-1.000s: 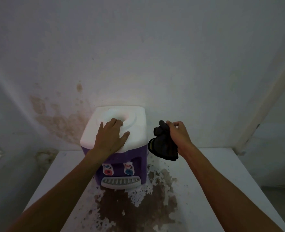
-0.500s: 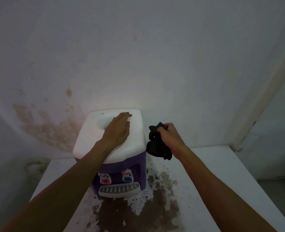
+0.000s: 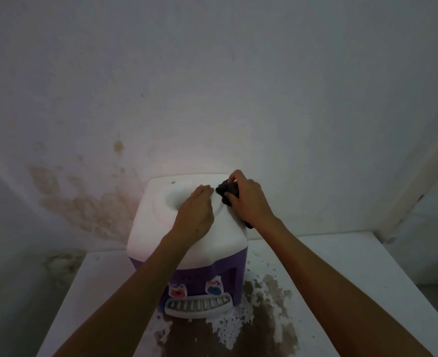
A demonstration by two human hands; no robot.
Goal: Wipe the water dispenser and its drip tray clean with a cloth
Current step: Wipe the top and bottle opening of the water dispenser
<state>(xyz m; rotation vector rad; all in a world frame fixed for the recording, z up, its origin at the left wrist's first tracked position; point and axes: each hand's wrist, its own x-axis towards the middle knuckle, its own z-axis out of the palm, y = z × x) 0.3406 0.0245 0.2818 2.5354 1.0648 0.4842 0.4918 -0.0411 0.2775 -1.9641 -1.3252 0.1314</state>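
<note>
A small water dispenser (image 3: 148, 228) with a white top and purple body stands on a white table against the wall. Its grey slotted drip tray (image 3: 198, 306) juts out at the front, below a red tap and a blue tap. My left hand (image 3: 196, 215) lies flat on the white top beside the round hollow, fingers together. My right hand (image 3: 248, 199) presses a crumpled dark cloth (image 3: 227, 189) onto the top's far right corner. Part of the cloth hangs out under my wrist.
The white table (image 3: 354, 266) has a large brown patch of peeled paint (image 3: 264, 331) in front of and right of the dispenser. The wall (image 3: 84, 207) behind is stained brown at the left. A wall corner rises at the right.
My right hand has moved from beside the dispenser up onto its top right corner with the cloth. My left hand stayed on the top. The camera has come closer.
</note>
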